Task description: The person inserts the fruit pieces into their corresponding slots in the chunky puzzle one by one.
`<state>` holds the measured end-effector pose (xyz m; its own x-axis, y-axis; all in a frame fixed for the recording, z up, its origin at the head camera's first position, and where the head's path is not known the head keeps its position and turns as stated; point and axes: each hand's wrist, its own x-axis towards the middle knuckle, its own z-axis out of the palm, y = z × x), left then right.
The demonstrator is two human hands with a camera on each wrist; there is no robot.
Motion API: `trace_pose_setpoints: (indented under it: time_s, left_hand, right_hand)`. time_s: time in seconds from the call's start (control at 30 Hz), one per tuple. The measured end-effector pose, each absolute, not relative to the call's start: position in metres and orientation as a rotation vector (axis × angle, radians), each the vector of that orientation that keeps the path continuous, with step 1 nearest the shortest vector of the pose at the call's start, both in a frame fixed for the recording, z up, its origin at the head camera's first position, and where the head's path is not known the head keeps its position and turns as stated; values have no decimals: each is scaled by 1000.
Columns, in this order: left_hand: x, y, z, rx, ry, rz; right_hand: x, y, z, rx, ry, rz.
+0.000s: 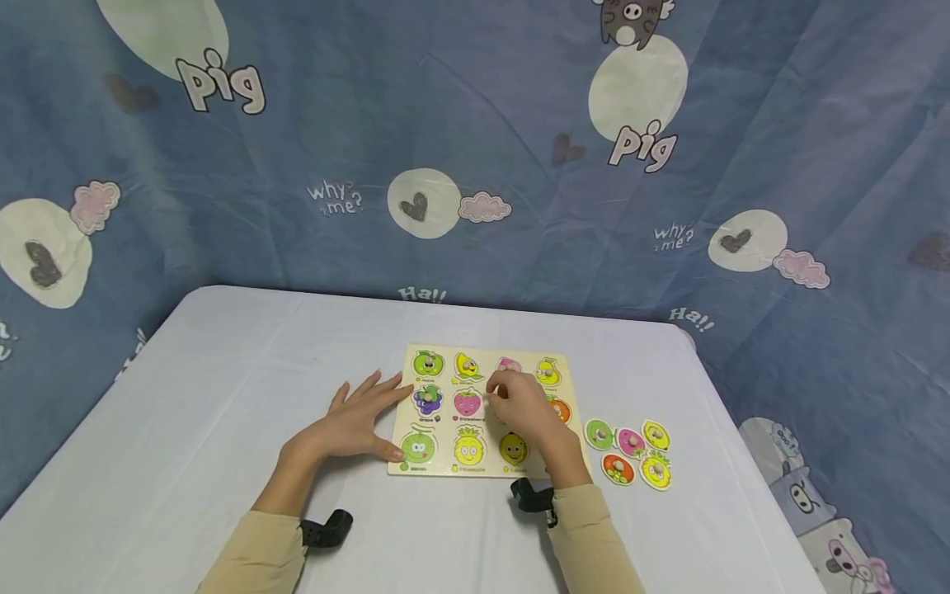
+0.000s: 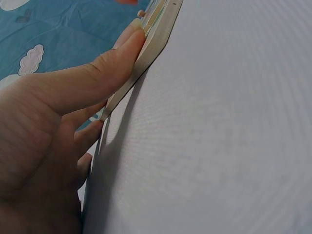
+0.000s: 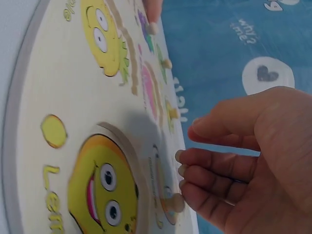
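Observation:
A wooden fruit peg puzzle board (image 1: 438, 419) lies flat, with knobbed apple (image 1: 428, 364), grape (image 1: 427, 400) and pear (image 1: 548, 371) pieces in it. My left hand (image 1: 356, 422) has its fingers spread along the board's left side, thumb on the near corner; the left wrist view shows the thumb (image 2: 109, 66) over the edge. Above the board's middle is my right hand (image 1: 523, 404), fingers loosely curled, nothing visible in it. In the right wrist view its fingertips (image 3: 183, 170) sit beside a round wooden knob (image 3: 174, 202). The lemon picture (image 3: 105, 190) has no knob.
To the right of the board lie several loose knobbed pieces: a green one (image 1: 599, 435), a pink one (image 1: 631, 443), a lemon (image 1: 656, 435), a red-orange one (image 1: 618, 469) and a pineapple (image 1: 656, 472). White cloth covers the table (image 1: 297, 330); a blue printed curtain (image 1: 475, 124) hangs behind.

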<state>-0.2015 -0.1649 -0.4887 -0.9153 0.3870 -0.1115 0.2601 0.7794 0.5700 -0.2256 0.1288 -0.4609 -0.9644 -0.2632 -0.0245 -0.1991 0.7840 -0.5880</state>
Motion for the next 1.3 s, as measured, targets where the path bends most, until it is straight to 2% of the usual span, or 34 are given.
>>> trace_pose_setpoints:
  time_s: [1.3]
  left_hand:
    - [-201, -165, -490, 511, 2751, 816]
  right_hand:
    - [-222, 186, -454, -67, 2909, -922]
